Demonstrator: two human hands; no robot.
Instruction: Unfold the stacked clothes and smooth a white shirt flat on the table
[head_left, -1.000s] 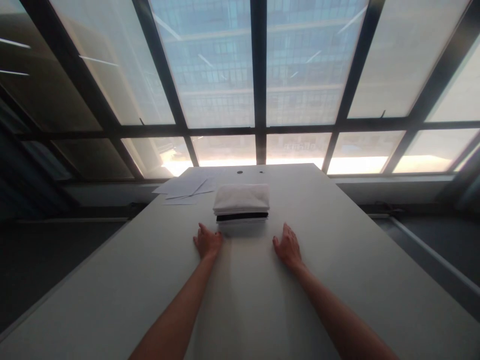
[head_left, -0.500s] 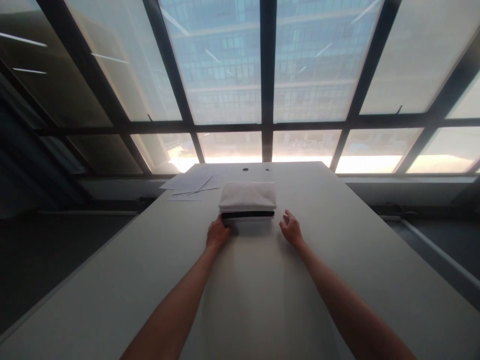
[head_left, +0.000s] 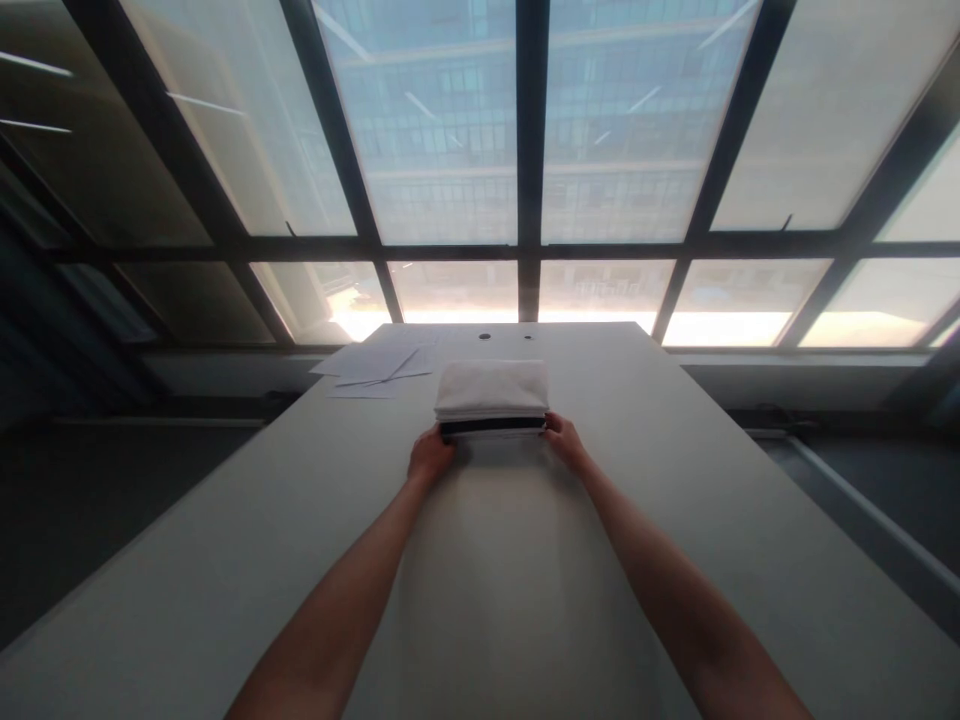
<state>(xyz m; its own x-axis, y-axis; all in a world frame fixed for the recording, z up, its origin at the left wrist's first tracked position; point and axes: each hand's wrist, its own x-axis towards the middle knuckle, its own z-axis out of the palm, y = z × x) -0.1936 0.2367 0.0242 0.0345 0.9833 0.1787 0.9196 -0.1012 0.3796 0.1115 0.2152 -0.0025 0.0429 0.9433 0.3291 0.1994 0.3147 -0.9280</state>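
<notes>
A small stack of folded cloths [head_left: 492,390], white on top with a black layer lower down, sits on the white table [head_left: 495,580] ahead of me. My left hand [head_left: 429,457] is curled against the stack's near left corner. At the near right corner my right hand [head_left: 564,440] has its fingers closed on the stack's edge. Both arms stretch forward across the tabletop. The fingertips are hidden against the cloth.
Several loose paper sheets [head_left: 373,367] lie at the table's far left. Two small round holes [head_left: 484,337] mark the far end. A wall of large windows [head_left: 525,150] with dark frames rises beyond. Dark floor lies off both sides of the table.
Both hands have moved forward from lying flat on the table to the stack's near corners. The right hand, apart from the stack half a second ago, now touches it.
</notes>
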